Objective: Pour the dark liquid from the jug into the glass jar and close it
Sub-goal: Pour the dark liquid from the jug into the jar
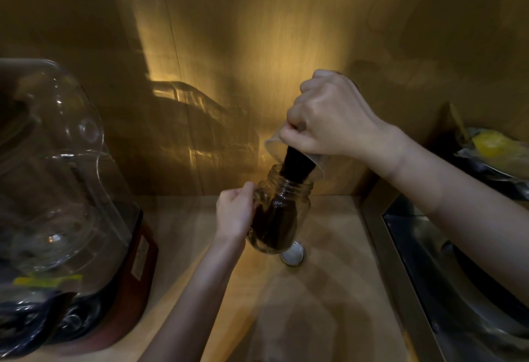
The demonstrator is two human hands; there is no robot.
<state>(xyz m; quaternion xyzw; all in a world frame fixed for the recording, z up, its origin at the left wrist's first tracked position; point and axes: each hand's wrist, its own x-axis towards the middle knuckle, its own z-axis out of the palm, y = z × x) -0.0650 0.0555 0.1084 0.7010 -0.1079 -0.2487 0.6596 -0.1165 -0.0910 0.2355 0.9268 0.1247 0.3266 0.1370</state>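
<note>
A clear glass jar (297, 189) stands tilted on the wooden counter, its lower half dark with liquid. My left hand (236, 212) grips the jar's left side. My right hand (329, 115) holds a clear jug (272, 148) tipped steeply over the jar's mouth. A broad dark stream (294, 165) runs from the jug's rim into the jar. A round metal lid (292, 255) lies flat on the counter just behind the jar's base, on its right.
A large blender with a clear dome cover (57, 167) and dark red base (134, 270) fills the left. A steel sink (458, 275) sits at the right, with a plate of yellow food (492, 146) behind it. A wooden wall (257, 32) stands close behind.
</note>
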